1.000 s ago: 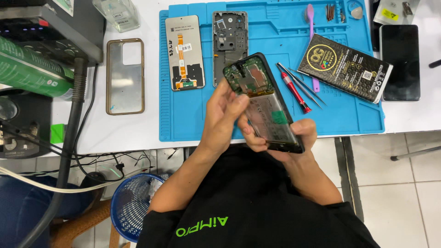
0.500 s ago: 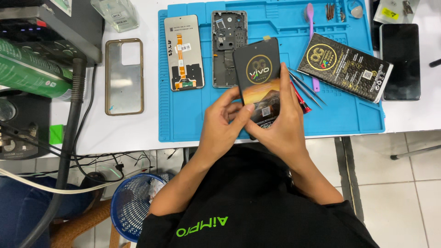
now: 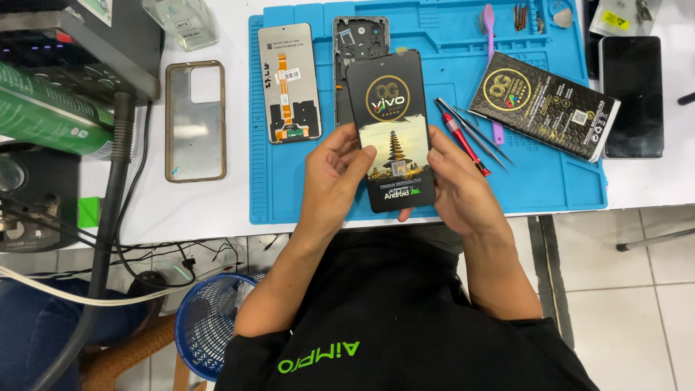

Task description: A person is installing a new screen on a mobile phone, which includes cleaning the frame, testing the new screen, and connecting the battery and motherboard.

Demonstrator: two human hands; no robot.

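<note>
Both hands hold a black phone display panel (image 3: 391, 127) upright over the blue work mat (image 3: 565, 181), its printed protective film facing me. My left hand (image 3: 334, 177) grips its left edge, thumb on the front. My right hand (image 3: 456, 185) grips its right edge from behind and below. Behind the panel lies an open phone frame (image 3: 358, 40), partly hidden. A second screen with an orange flex cable (image 3: 289, 83) lies face down to the left.
A red screwdriver (image 3: 467, 145), tweezers (image 3: 481, 137) and a pink tool (image 3: 491, 51) lie right of the panel. A black box (image 3: 543, 105) and dark phone (image 3: 631, 94) sit further right. A clear case (image 3: 194, 119) lies on the white table; a blue basket (image 3: 206, 326) stands below.
The panel was turned over from its circuit side to its printed front and raised a little toward the mat. Both hands shifted to grip its side edges.
</note>
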